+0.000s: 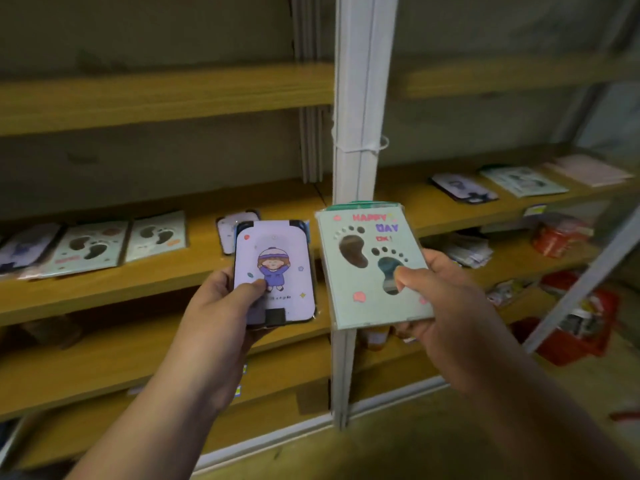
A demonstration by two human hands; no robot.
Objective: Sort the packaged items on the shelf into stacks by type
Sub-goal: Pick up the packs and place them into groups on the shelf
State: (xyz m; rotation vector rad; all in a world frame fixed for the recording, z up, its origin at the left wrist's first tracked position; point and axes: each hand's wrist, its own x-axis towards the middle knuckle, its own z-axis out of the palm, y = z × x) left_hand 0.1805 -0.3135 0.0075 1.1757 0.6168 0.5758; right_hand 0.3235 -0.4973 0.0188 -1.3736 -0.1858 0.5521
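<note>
- Hands: the left hand grips a purple pack, thumb curled over its face; the right hand pinches a green pack with footprint cut-outs, thumb on its front. Both packs are held in the air in front of the white post, the purple one left of it and the green one across it.
- Progress: judged as mid-task. One pack of each type is in hand, not yet placed.
- Left of the post, on the shelf: two footprint packs lie side by side with a purple one at the far left, plus another purple pack near the post. These are not yet sorted into stacks.
- Right of the post, on the same level: a dark-edged pack, a green pack and a pink pack lie in a row, apart. Whether any is already a stack cannot be told; the view is blurred.
- Remaining: gather like with like on both sides of the post.
- Surface: wooden shelf boards on a white frame, several tiers.
- Room: dim storage space; red packaged goods sit on lower tiers right of the post.
</note>
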